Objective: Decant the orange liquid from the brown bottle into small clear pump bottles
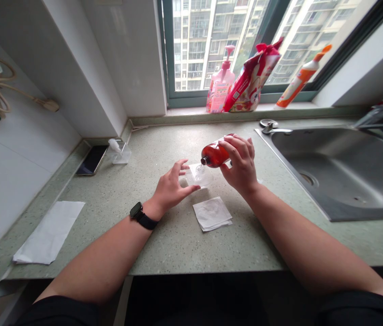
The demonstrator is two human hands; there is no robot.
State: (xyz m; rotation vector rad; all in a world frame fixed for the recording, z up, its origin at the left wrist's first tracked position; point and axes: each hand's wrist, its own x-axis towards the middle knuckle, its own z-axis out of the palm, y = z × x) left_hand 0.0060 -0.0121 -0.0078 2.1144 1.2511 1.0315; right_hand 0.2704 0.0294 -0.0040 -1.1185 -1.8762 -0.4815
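I look for words to read. The pink pump bottle [219, 93], past the tub [207, 180] by the window, has a label with tiny writing, too small for me to read. Next to it, also past the tub, the red bag [253, 83] has a picture and some print that I can't make out. The orange and white bottle [298, 83], past the tub and to its right, has a label I can't read either. The red bottle [213, 156] has a pale label, and fingers hide part of it.

The red bottle is just above the clear tub, at its right side. It lies on its side in the air, long ways from right to left. Its open mouth points left and a bit down, over the tub. The right hand [241, 164] is wrapped around it and holds it tight. The left hand [171, 186] is left of the tub, curved with its fingers spread and nothing in its grip. I can't tell if it touches the tub. A folded tissue [213, 213] lies just in front of the tub. The sink [334, 181] is to the tub's right.
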